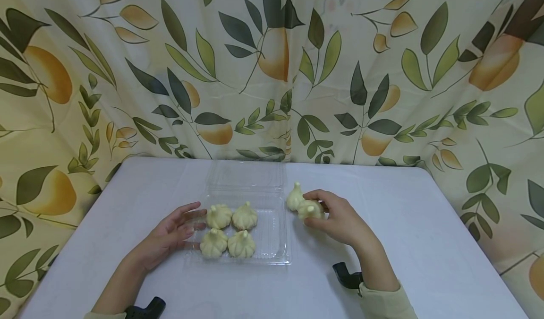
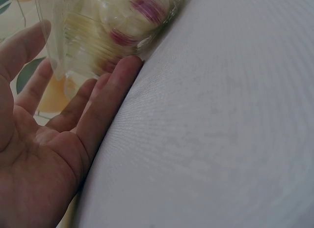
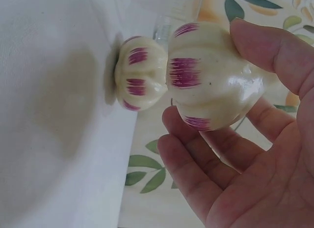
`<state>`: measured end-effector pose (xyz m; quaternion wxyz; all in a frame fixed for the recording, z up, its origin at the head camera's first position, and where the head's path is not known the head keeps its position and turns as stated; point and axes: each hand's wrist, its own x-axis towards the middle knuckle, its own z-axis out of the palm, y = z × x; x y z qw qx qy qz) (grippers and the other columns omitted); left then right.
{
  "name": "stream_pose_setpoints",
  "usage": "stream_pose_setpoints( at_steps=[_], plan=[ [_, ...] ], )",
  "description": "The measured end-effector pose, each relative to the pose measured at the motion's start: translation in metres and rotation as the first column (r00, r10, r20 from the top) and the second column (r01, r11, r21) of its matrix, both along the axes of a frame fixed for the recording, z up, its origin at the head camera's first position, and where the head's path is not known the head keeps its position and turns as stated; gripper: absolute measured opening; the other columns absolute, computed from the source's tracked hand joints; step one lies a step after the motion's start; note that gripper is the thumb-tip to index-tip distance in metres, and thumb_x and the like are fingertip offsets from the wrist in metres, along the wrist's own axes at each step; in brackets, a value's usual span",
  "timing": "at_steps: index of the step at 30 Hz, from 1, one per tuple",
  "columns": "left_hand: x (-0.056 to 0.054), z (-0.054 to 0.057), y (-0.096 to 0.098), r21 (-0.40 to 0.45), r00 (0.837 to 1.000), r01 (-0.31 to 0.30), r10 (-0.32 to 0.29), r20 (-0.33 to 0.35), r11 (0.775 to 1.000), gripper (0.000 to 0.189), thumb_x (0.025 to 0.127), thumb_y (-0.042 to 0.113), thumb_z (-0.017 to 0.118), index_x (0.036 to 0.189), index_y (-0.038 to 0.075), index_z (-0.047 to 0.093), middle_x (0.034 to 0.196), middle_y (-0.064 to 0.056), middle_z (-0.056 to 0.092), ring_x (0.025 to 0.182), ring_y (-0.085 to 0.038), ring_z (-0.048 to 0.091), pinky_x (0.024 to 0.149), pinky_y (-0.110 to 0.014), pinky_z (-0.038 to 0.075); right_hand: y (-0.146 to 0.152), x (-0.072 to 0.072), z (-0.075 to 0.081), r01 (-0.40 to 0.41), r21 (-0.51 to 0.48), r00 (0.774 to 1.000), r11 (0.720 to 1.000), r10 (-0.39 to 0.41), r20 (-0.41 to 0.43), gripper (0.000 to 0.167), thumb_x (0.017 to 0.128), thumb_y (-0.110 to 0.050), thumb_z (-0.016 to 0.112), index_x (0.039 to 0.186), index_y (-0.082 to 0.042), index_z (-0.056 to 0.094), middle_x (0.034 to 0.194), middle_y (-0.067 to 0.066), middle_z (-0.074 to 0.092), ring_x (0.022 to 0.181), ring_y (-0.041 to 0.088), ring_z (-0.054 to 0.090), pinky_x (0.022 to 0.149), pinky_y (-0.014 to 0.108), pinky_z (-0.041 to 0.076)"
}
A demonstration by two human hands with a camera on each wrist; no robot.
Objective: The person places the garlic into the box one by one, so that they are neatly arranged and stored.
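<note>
Six garlic bulbs (image 1: pixel 244 216): four in the container, two outside

One clear plastic container (image 1: pixel 273 236) sits on the white-covered table (image 1: pixel 433 243), its single lid (image 1: pixel 246 173) folded back at the far side. Four bulbs occupy its left part, in two rows of two. One more bulb (image 1: pixel 293 197) stands on the table just beyond the container's right side.

The right hand (image 1: pixel 337 217) pinches the sixth, the held bulb (image 1: pixel 310 209), between thumb and fingers, raised off the table beside the standing one; whether those two touch, I cannot tell. Both show magenta streaks in the right wrist view.

The left hand (image 1: pixel 175 232) is loosely spread, fingers at the container's left wall, gripping nothing. Two black wrist devices (image 1: pixel 146 308) show, one per arm. Behind hangs a leaf-and-fruit patterned curtain (image 1: pixel 274 56).
</note>
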<state>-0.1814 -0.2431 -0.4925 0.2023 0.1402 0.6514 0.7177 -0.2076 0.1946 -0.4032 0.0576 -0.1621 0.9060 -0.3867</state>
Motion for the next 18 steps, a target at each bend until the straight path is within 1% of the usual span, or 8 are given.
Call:
stream_pose_setpoints(
  at_steps=[2,6,10,18],
  plan=[
    [-0.0002,0.0001,0.0002,-0.006,1.0,-0.006,0.006,0.01,1.0,0.061,0.104,0.007,0.048,0.158,0.013,0.021,0.16,-0.02,0.025,0.133,-0.024,0.049,0.094,-0.054,0.054,-0.0006,0.0002,0.0004,0.0,0.005,1.0,1.0,0.0,-0.002,0.05,0.08,-0.016,0.08,0.128,-0.014,0.064,0.127,0.004,0.065,0.11,0.028,0.063,0.095,0.053,0.05],
    [0.0002,0.0005,0.0003,-0.005,1.0,-0.001,0.001,-0.004,1.0,0.06,0.104,0.007,0.047,0.158,0.012,0.02,0.16,-0.021,0.025,0.133,-0.026,0.049,0.094,-0.054,0.054,-0.0022,0.0005,0.0011,-0.002,0.007,1.0,1.0,0.002,-0.001,0.05,0.08,-0.016,0.08,0.128,-0.014,0.063,0.129,0.004,0.064,0.112,0.029,0.063,0.096,0.052,0.05],
    [0.0005,0.0009,0.0003,-0.002,1.0,0.002,-0.002,-0.011,1.0,0.06,0.104,0.007,0.047,0.158,0.011,0.02,0.16,-0.021,0.026,0.134,-0.027,0.049,0.094,-0.054,0.054,-0.0027,0.001,0.0016,-0.003,0.013,1.0,1.0,0.003,-0.006,0.051,0.08,-0.017,0.08,0.128,-0.015,0.063,0.128,0.004,0.065,0.111,0.028,0.063,0.095,0.053,0.05],
    [0.0009,0.0012,0.0005,-0.004,1.0,-0.007,0.008,0.012,1.0,0.061,0.104,0.007,0.047,0.158,0.014,0.021,0.16,-0.021,0.025,0.134,-0.029,0.047,0.094,-0.054,0.053,-0.0047,0.0029,0.0031,-0.002,0.022,1.0,1.0,0.002,-0.016,0.052,0.08,-0.017,0.081,0.129,-0.015,0.063,0.127,0.004,0.065,0.108,0.026,0.062,0.092,0.052,0.05]
  ],
)
